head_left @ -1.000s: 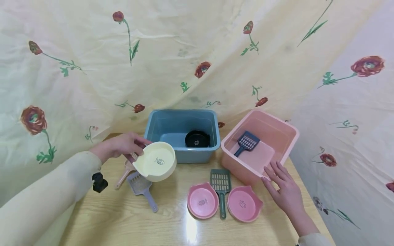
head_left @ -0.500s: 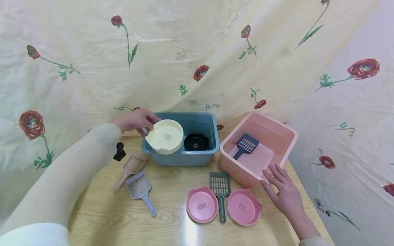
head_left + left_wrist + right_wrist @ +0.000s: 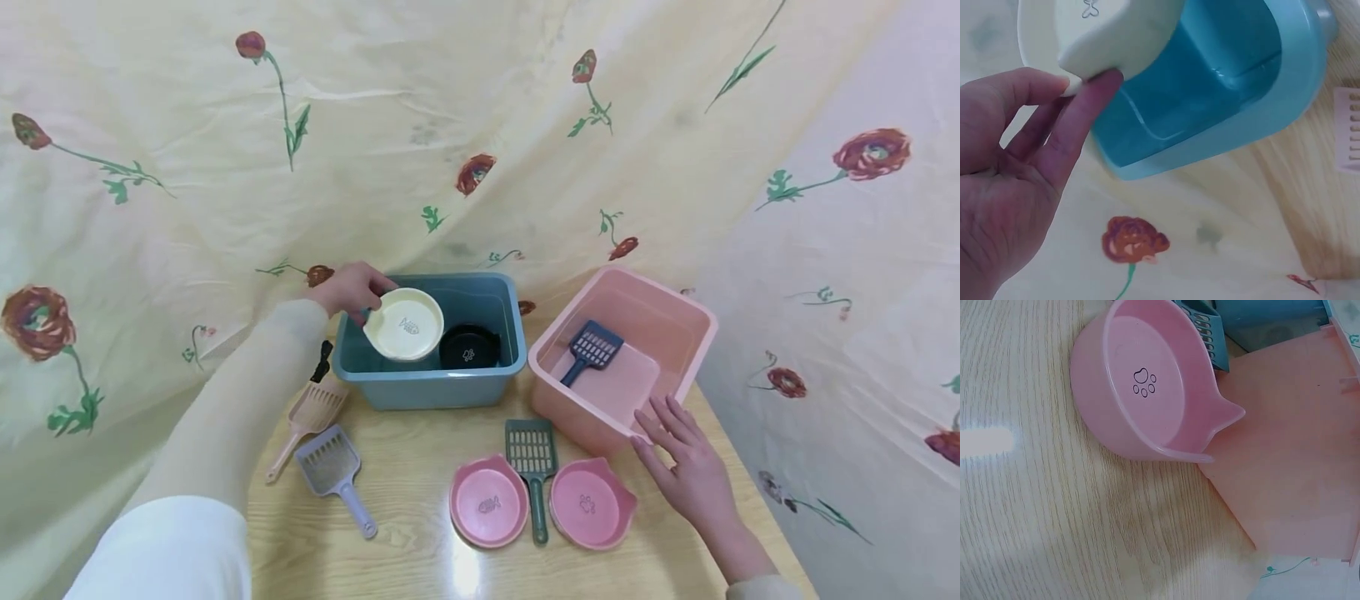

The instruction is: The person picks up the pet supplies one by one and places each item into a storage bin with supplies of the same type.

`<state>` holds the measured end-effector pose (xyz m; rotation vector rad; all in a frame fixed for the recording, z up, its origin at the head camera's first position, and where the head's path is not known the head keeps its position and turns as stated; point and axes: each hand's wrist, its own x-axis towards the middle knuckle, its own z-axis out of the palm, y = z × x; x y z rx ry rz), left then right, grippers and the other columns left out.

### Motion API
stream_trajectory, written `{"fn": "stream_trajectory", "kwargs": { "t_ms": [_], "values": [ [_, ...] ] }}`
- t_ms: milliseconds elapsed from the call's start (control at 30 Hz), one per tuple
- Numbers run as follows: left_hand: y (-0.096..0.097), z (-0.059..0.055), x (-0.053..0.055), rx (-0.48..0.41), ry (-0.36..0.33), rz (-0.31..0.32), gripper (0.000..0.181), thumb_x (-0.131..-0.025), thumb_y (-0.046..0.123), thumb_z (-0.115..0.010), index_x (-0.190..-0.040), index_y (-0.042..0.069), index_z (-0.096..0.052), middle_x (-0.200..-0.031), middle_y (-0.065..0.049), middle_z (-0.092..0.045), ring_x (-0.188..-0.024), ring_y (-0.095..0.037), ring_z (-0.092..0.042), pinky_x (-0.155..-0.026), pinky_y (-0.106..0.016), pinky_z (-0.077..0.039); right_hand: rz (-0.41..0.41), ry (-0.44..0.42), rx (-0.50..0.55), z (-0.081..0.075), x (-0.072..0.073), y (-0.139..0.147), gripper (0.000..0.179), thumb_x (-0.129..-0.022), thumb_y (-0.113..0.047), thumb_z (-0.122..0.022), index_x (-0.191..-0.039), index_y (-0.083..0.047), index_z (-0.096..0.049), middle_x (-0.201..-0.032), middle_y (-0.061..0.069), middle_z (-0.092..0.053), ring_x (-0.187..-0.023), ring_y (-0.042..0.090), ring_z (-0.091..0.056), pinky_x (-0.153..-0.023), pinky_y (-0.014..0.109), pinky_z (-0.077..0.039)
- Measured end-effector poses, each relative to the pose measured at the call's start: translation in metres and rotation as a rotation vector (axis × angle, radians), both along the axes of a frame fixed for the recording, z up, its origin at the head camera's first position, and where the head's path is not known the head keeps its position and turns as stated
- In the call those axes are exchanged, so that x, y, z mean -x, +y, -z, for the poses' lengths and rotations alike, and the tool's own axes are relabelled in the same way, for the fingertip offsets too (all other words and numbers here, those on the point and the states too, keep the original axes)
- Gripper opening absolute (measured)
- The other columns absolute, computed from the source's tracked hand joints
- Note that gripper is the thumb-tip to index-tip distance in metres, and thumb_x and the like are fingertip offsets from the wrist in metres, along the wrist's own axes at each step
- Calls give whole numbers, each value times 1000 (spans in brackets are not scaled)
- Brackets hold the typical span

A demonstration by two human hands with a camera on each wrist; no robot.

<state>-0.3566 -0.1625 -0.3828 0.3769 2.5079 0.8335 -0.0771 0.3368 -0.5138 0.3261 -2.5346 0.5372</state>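
My left hand (image 3: 358, 290) pinches the rim of a cream cat bowl (image 3: 406, 325) with a fish drawing inside. Thumb and fingers meet at its edge in the left wrist view, where the bowl (image 3: 1110, 37) overlaps the blue bin (image 3: 1222, 134). In the head view the bowl is over the left part of that blue bin (image 3: 427, 392), beside a black bowl (image 3: 469, 348) lying inside. My right hand (image 3: 690, 467) has its fingers spread at the near rim of the pink bin (image 3: 660, 300); a navy litter scoop (image 3: 592, 346) lies in that bin.
Two pink cat bowls (image 3: 489, 504) (image 3: 592, 505) flank a green litter scoop (image 3: 532, 467) on the wooden table (image 3: 405, 558). At left lie a lilac scoop (image 3: 333, 471) and a pale pink scoop (image 3: 311, 417). Flowered cloth (image 3: 360, 183) hangs behind and to both sides.
The left hand has carried the cream bowl from above the left scoops, back and rightward to over the blue bin. The right hand stays at the pink bin's rim.
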Motion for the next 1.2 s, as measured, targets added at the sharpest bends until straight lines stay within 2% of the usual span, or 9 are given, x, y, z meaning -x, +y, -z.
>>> {"fn": "stream_trajectory", "kwargs": {
  "t_ms": [100, 267, 400, 600, 867, 1100, 1200],
  "values": [
    [1, 11, 7, 23, 22, 40, 46, -98, -6, -63, -143, 2, -67, -136, -22, -70, -104, -31, -70, -71, -39, -67, -5, 20, 8, -1, 1, 0, 44, -94, -28, -81, -131, -4, -76, -147, 22, -63, -146, 44, -50, -131, 23, -16],
    [4, 25, 17, 59, 38, 92, 49, -95, -10, -61, -142, 2, -68, -137, -23, -69, -108, -32, -67, -69, -38, -67, -4, 12, 12, -2, 5, 0, 47, -88, -23, -86, -131, -5, -76, -149, 20, -62, -147, 45, -49, -132, 29, -17],
    [6, 30, 26, 82, 2, 116, 50, -95, -10, -62, -142, 3, -68, -136, -24, -68, -111, -33, -66, -72, -40, -67, -4, 3, 8, -4, 7, 0, 50, -86, -20, -87, -132, -6, -76, -149, 20, -62, -147, 45, -48, -132, 31, -19],
    [12, 36, 37, 115, -17, 163, 49, -95, -10, -62, -141, 5, -70, -134, -22, -70, -113, -32, -66, -75, -42, -67, 1, -1, 11, -3, 5, 0, 48, -89, -25, -85, -132, -7, -76, -149, 20, -62, -148, 44, -48, -132, 30, -19],
    [25, 54, 43, 183, -54, 233, 46, -95, -10, -62, -136, 9, -74, -126, -17, -73, -102, -28, -68, -71, -39, -67, 13, -20, 17, -3, 1, 4, 48, -89, -24, -86, -132, -7, -76, -149, 18, -63, -150, 37, -47, -132, 34, -22],
    [33, 69, 43, 237, -64, 239, 48, -93, -13, -62, -133, 10, -76, -125, -15, -74, -103, -28, -68, -71, -38, -66, 11, -17, 27, -1, 3, 4, 50, -84, -19, -88, -131, -7, -76, -147, 20, -65, -149, 40, -47, -132, 38, -24],
    [35, 73, 42, 241, -60, 259, 48, -92, -13, -62, -132, 9, -77, -122, -14, -75, -103, -27, -69, -69, -38, -66, 16, -16, 28, -1, 3, 4, 48, -86, -22, -87, -130, -7, -77, -146, 20, -65, -149, 40, -47, -131, 42, -27]
  ]
}}
